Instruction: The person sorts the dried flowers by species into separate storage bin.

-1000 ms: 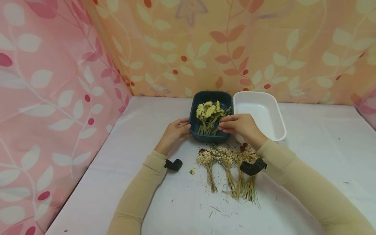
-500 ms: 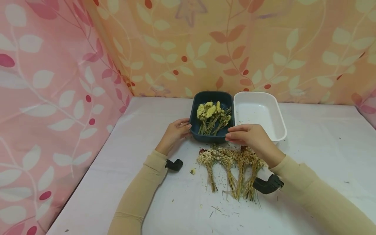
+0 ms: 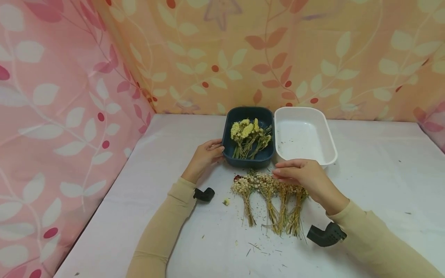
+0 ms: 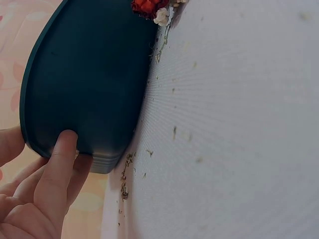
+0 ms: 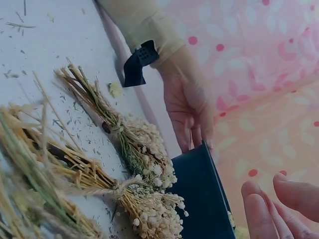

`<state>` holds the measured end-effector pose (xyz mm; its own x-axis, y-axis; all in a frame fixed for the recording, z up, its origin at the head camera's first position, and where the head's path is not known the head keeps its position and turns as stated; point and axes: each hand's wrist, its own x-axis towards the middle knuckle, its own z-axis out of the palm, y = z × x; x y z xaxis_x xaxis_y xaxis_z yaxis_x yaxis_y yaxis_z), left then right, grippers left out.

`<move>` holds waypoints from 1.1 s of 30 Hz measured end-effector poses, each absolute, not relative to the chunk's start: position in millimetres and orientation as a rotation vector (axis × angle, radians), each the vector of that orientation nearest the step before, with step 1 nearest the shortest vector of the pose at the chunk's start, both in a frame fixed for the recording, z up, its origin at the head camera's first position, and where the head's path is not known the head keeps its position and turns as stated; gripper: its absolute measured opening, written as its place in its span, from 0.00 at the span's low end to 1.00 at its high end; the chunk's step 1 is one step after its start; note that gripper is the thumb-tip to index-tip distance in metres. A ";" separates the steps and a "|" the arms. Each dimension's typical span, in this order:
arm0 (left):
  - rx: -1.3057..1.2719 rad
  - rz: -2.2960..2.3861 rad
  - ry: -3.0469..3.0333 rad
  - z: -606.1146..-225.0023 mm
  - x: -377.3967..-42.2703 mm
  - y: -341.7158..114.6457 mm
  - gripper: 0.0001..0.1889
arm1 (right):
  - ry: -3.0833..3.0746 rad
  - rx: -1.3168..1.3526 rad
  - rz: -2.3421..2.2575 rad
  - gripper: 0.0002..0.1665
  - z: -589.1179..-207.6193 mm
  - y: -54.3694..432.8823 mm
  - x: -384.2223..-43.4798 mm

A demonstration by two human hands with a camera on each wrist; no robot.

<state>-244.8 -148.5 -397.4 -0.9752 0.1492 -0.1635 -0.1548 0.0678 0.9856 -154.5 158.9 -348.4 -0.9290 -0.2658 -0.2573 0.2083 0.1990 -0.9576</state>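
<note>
In the head view my left hand [image 3: 205, 156] touches the left wall of a dark blue plastic tub [image 3: 251, 163]. The left wrist view has its fingertips [image 4: 65, 142] against the tub's outer corner, close to the rim. Bunches of yellow dried flowers [image 3: 247, 130] lie inside that tub. My right hand [image 3: 304, 175] hovers over the heads of several tied bunches of whitish dried flowers [image 3: 267, 185], holding nothing. Its fingers [image 5: 259, 214] are loosely extended, with the thumb [image 5: 299, 196] apart from them. Twine binds the stems [image 5: 117, 127].
A white plastic tub [image 3: 302, 135], with a few crumbs inside, stands right of the blue one. Bits of stem [image 3: 255, 246] and one small yellow flower head [image 3: 226, 202] litter the white table [image 3: 194, 247]. Patterned cloth [image 3: 194, 50] rises behind and at the left.
My right hand has withdrawn from the blue tub, moving toward me and right, over the whitish bunches. A yellow bunch it was touching now lies in the tub. My left hand stays put.
</note>
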 end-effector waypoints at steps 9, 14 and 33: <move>-0.004 2.005 2.109 -398.2 -246.0 -150.1 0.26 | 2.091 -0.056 -1.854 0.27 -355.6 175.2 -138.3; -0.004 2.014 2.103 -397.6 -245.5 -150.2 0.26 | 2.118 0.023 -1.802 0.31 -361.1 188.5 -128.7; -0.016 2.006 2.106 -396.3 -245.8 -149.1 0.25 | 1.967 0.188 -1.877 0.26 -393.0 214.0 -94.7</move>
<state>-245.8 -149.1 -396.3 -0.9729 0.1518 -0.1746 -0.1671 0.0611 0.9840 -94.7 214.0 -393.0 -0.9055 -0.1830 -0.3829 0.3740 0.0823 -0.9238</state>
